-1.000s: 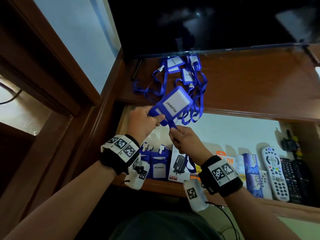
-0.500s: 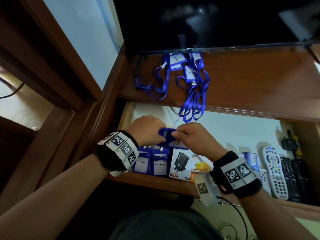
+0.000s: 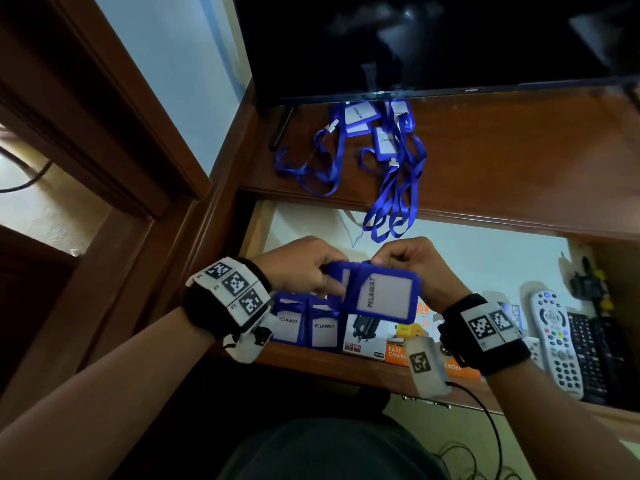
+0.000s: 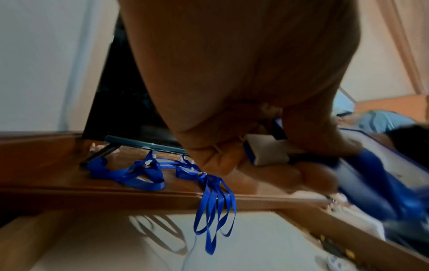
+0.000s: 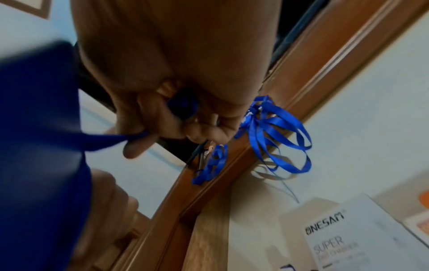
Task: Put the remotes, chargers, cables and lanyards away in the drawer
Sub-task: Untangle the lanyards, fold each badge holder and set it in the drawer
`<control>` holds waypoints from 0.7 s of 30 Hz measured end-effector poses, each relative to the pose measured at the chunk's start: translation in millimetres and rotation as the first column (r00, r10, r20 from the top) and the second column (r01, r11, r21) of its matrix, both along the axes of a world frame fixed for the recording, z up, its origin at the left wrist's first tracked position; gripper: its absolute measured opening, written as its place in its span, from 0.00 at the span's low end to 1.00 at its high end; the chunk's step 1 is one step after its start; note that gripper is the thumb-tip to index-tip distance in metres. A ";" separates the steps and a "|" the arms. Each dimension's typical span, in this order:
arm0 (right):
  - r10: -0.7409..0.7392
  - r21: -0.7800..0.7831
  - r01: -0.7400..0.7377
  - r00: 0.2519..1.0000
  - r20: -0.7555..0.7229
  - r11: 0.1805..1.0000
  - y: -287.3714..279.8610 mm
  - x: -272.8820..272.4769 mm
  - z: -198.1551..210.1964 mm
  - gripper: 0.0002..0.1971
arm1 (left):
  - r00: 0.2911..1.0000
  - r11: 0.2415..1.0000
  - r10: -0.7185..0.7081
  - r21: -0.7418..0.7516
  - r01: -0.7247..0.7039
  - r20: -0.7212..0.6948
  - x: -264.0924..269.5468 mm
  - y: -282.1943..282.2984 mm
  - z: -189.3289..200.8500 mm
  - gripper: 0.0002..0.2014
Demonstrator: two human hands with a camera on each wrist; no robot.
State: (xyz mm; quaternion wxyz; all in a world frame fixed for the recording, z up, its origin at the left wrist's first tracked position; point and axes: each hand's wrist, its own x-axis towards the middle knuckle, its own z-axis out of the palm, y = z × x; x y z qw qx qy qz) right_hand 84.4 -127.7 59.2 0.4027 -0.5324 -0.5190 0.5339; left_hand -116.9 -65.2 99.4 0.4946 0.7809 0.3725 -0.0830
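Note:
Both hands hold one blue lanyard badge holder marked PELAWAT above the open drawer. My left hand pinches its left edge. My right hand grips the blue strap wound round the holder. Two blue badge holders stand in the drawer's left front. Several more blue lanyards lie on the cabinet top, with strap loops hanging over its edge.
Charger boxes sit in the drawer's middle, one marked ONESAM. A white remote and black remotes lie at the drawer's right. A dark television stands at the back of the wooden cabinet top.
The hands dropped from the cabinet edge to over the drawer with the badge holder. Its strap, loose a second ago, is now wrapped round it, and its printed face has turned up.

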 end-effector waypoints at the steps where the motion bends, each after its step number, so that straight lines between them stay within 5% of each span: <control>1: -0.018 0.012 0.018 0.999 -0.032 1.000 -0.1 0.0 -2.7 0.09 | 0.999 0.999 0.038 -0.032 -0.037 0.035 0.3 1.0 -0.1 0.09; 6: -0.157 -0.014 0.157 0.970 -0.185 0.987 -0.6 2.2 -14.6 0.22 | 0.953 0.972 0.215 -0.140 -0.187 0.215 2.8 6.3 -4.9 0.06; 14: -0.209 -0.102 0.182 0.877 -0.432 0.978 12.5 -6.8 -16.5 0.05 | 0.855 0.918 0.377 -0.023 -0.395 0.357 19.3 11.3 -8.0 0.08; 19: -0.122 -0.079 0.095 0.849 -0.514 0.992 18.7 -1.4 -16.3 0.05 | 0.760 0.880 0.390 0.032 -0.473 0.520 34.4 5.9 -5.8 0.06; 21: -0.090 -0.068 0.062 0.813 -0.575 0.996 20.9 2.8 -19.4 0.12 | 0.690 0.852 0.455 -0.051 -0.521 0.563 39.2 3.3 -6.9 0.10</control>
